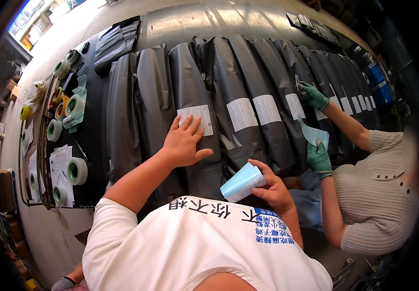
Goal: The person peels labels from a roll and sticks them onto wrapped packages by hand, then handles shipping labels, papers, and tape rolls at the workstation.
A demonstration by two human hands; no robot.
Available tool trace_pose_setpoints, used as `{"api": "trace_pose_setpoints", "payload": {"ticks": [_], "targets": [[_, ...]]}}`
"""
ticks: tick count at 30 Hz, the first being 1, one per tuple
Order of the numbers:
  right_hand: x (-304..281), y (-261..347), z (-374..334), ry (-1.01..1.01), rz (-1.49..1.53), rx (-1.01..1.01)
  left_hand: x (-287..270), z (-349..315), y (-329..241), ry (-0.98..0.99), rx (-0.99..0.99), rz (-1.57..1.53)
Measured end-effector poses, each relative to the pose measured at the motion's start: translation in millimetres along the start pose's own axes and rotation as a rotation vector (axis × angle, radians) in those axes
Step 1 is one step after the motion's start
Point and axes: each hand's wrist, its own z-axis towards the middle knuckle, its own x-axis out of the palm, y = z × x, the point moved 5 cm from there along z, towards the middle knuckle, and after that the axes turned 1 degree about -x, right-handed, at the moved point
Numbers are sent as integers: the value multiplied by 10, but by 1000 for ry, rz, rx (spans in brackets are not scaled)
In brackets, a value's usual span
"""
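Note:
My left hand (182, 144) lies flat with spread fingers on a white printed label (203, 116), which sits on a long black plastic-wrapped package (187, 77). Curled in my right hand (276, 190) is a bent bundle of label sheets (241, 181), light blue on one face and white with print on the other. It is held just off the near end of the packages. The two leftmost packages (124, 111) show no label; those to the right carry white labels (242, 114).
On the right, a co-worker in green gloves (319, 157) holds a light blue sheet (314, 132) by a labelled package. Tape rolls (77, 170), papers (60, 162) and a pen (82, 151) lie at the table's left end. Folded black bags (117, 43) rest at the far left.

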Motion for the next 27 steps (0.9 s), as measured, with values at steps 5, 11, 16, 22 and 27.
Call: {"api": "trace_pose_setpoints", "payload": {"ticks": [5,11,16,22,27], "targets": [[200,19,72,62,-61,5,174,541,274,-121,-261,-238],[226,-109,75,-78,94,9,321,25,-57,-92,-221,-555],[512,184,237,-219,283,-209,25,-810,-131,-112,-114,-1045],[792,94,482,-389,413,-57,-333,-898,-291,-574,227,-908],[807,177,303,-280,-621,-322,-120,-841,-209,-107,-287,-2353]]}}
